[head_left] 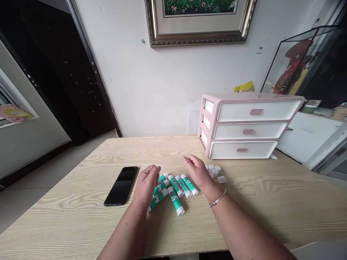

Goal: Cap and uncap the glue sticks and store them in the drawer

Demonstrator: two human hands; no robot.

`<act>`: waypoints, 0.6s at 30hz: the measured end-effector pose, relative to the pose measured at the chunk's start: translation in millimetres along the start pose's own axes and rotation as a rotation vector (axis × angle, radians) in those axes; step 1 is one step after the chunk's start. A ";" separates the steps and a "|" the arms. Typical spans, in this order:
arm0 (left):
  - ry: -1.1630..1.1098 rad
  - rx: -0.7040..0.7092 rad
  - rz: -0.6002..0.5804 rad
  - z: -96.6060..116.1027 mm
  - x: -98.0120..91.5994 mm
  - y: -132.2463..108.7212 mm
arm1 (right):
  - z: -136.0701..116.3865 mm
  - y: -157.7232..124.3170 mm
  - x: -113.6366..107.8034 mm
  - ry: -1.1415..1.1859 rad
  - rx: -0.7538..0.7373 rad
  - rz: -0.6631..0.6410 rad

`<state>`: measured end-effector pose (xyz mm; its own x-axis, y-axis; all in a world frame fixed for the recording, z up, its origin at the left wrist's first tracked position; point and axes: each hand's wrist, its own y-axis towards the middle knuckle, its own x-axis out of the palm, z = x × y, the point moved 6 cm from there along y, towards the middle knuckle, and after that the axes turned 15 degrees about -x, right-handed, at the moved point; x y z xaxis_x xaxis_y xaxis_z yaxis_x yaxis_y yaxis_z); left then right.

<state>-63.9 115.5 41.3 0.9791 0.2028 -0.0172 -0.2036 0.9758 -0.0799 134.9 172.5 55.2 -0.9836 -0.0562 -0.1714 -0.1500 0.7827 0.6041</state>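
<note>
Several green-and-white glue sticks (176, 201) lie on the table between my hands, without raised caps that I can make out. My left hand (148, 180) is closed with the thumb against the curled fingers, just left of the glue sticks and partly covering some of them. No object shows in it. On the other side, my right hand (197, 171) is also closed, its thumb resting on the bent fingers, and nothing sticks out of it. Close behind and right of it sit several small white caps (214, 173), some hidden by the hand.
A black phone (121, 186) lies left of my left hand on the wooden table (81, 216). A pink-and-white drawer unit (246, 126) stands at the back right, with a yellow packet (244, 87) behind its top. A framed picture (200, 38) hangs on the wall.
</note>
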 end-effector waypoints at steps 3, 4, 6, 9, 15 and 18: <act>0.128 0.026 0.164 0.8 -7.6 -5.4 | 4.4 -1.7 -6.7 -0.190 -0.070 0.073; 0.164 0.037 0.202 1.1 -9.4 -7.7 | 6.4 -2.6 -9.3 -0.209 -0.075 0.097; 0.219 0.060 0.250 0.4 -11.6 -13.4 | 10.4 -5.0 -15.2 -0.229 -0.071 0.142; 0.406 0.153 0.264 -2.9 -9.0 -25.8 | 15.3 -13.1 -23.0 -0.279 -0.049 0.154; 0.789 0.422 0.251 -18.5 -0.2 -61.6 | 18.5 -47.3 -39.6 -0.456 -0.030 0.029; 0.849 0.517 0.302 -26.5 -2.0 -79.3 | 19.2 -65.4 -55.7 -0.527 -0.011 0.008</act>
<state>-49.7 35.6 21.2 0.5238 0.5158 -0.6779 -0.2191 0.8506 0.4779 201.4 136.4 10.2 -0.8013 0.2711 -0.5333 -0.1468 0.7751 0.6146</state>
